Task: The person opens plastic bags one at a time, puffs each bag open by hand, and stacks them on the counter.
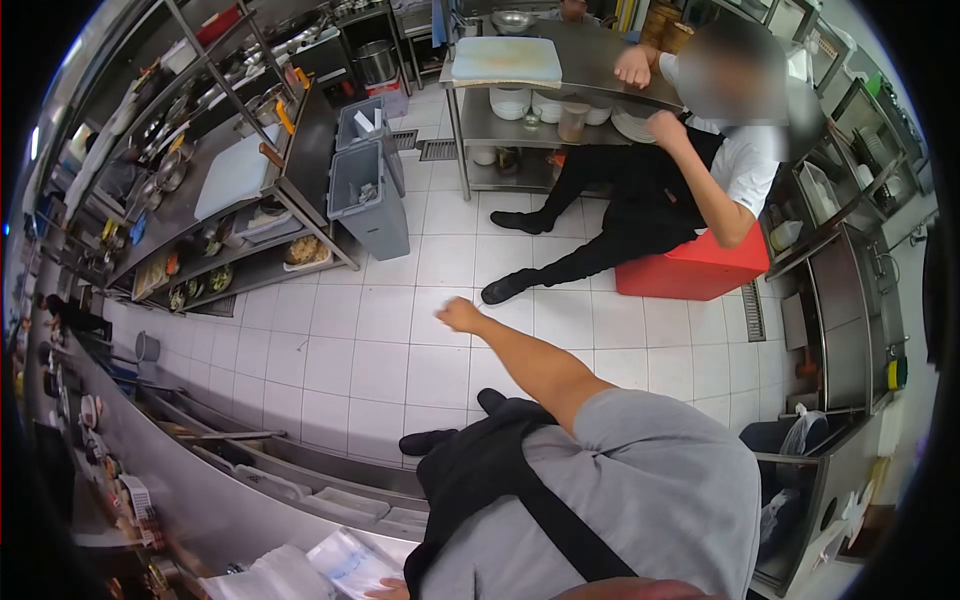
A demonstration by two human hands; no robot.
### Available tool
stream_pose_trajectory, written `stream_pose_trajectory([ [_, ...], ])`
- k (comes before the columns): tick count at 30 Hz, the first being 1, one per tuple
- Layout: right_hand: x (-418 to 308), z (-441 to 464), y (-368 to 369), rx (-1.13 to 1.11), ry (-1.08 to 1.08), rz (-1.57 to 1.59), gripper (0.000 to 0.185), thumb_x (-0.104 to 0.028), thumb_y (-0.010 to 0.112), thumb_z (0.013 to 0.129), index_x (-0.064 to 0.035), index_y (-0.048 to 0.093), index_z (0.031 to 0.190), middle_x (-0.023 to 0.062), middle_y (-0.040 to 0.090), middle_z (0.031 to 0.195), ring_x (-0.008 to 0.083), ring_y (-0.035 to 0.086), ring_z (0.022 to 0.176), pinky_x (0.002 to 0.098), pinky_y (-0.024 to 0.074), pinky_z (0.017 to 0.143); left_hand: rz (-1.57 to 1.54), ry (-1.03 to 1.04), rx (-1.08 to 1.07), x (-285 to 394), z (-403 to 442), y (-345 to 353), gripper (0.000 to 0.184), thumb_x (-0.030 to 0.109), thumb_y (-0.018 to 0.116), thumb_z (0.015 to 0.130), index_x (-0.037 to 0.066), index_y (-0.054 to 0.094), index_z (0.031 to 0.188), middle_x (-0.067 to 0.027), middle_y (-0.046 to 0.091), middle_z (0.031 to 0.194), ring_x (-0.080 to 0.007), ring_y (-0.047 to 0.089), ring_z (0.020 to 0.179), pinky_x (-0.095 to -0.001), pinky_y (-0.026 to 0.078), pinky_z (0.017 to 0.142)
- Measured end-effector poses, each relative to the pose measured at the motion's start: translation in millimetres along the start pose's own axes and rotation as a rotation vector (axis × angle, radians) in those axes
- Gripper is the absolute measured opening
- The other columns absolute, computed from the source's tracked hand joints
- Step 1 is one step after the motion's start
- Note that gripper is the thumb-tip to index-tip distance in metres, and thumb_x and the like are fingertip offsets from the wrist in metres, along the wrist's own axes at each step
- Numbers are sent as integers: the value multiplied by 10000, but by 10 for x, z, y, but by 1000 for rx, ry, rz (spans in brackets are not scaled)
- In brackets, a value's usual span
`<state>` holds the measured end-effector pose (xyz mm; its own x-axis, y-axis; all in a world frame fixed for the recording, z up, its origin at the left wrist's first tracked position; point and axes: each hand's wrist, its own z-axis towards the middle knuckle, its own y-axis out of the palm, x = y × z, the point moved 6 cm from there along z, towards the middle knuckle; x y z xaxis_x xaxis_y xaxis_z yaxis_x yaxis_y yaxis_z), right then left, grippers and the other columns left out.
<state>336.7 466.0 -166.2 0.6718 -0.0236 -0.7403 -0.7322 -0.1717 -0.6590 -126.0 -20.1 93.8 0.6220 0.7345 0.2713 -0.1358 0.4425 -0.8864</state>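
My right arm reaches out over the tiled floor, and my right hand [459, 315] is curled closed in the air with nothing visible in it. At the bottom edge, my left hand [390, 590] shows only in part. Its fingers are at the edge of a white plastic bag [350, 562] with faint blue print, apparently gripping it. More white plastic [262, 575] lies beside that bag on the steel counter [225, 500]. I wear a grey shirt and a black apron [480, 475].
A co-worker in black trousers [590, 185] sits on a red box [690, 268], both hands raised. Grey bins [370, 215] stand by a steel worktable [290, 185]. Another steel table [610, 80] holds a cutting board [507, 60], with stacked bowls [510, 102] below. White tiles [375, 330] cover the floor.
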Motion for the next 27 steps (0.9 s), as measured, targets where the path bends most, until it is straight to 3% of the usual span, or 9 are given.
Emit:
stream_pose_trajectory([
  [3, -1159, 28, -332, -16, -41, 400, 491, -448, 573, 914, -16, 669, 702, 174, 667, 660, 338, 641, 596, 476, 517, 643, 10, -11, -5, -36, 43, -2, 325, 291, 674, 932, -27, 699, 992, -159, 680, 916, -310, 651, 794, -432, 525, 770],
  [6, -1295, -146, -174, -151, -119, 275, 429, -390, 627, 923, -25, 639, 698, 112, 650, 628, 208, 661, 540, 357, 522, 544, 23, -28, -6, -95, 76, 26, 348, 316, 675, 928, -26, 698, 985, -159, 678, 901, -311, 652, 793, -431, 526, 775],
  [10, 42, -702, 572, -159, -276, -281, 478, -430, 519, 918, -38, 682, 698, 178, 687, 691, 346, 676, 676, 490, 538, 712, 43, -38, -2, -181, 132, -2, 379, 350, 676, 923, -24, 697, 976, -160, 676, 880, -313, 653, 792, -431, 527, 781],
  [12, 903, -1448, 647, -471, 111, -294, 517, -471, 534, 886, -35, 721, 680, 214, 694, 734, 395, 678, 764, 525, 532, 765, 57, -43, -1, -197, 162, -16, 394, 367, 677, 921, -23, 696, 971, -160, 675, 870, -314, 654, 791, -431, 527, 784],
  [14, 1693, -2321, 561, -425, 332, -399, 497, -481, 572, 843, -49, 729, 654, 171, 710, 698, 339, 707, 738, 490, 553, 784, 77, -46, 1, -254, 186, -49, 410, 384, 678, 918, -22, 696, 966, -161, 674, 860, -315, 655, 791, -431, 528, 787],
  [16, 2201, -3152, 342, -492, 666, -324, 291, -300, 652, 809, -29, 747, 759, 174, 737, 769, 270, 725, 641, 427, 586, 650, 100, -48, 12, -306, 204, -103, 426, 402, 678, 916, -21, 695, 962, -161, 672, 850, -316, 655, 791, -431, 529, 790],
  [19, 2554, -4050, 56, -434, 948, -197, 274, -279, 665, 832, -17, 736, 793, 155, 727, 764, 232, 684, 558, 399, 559, 518, 138, -55, 28, -375, 202, -188, 449, 427, 679, 912, -20, 694, 955, -162, 671, 834, -317, 656, 790, -431, 529, 795],
  [26, 2343, -3775, 11, -429, 958, -56, 315, -326, 627, 860, -38, 747, 819, 136, 720, 710, 221, 674, 539, 375, 557, 500, 203, 242, 6, -935, 299, 55, 480, 427, 658, 934, -48, 676, 993, -206, 688, 893, -368, 657, 853, -445, 527, 850],
  [27, 2300, -3531, 82, -439, 900, -43, 342, -347, 607, 865, -39, 747, 815, 127, 720, 693, 217, 678, 538, 374, 562, 506, 166, 104, -31, -913, 320, -3, 464, 402, 658, 939, -57, 670, 1007, -212, 691, 908, -373, 656, 865, -443, 524, 860],
])
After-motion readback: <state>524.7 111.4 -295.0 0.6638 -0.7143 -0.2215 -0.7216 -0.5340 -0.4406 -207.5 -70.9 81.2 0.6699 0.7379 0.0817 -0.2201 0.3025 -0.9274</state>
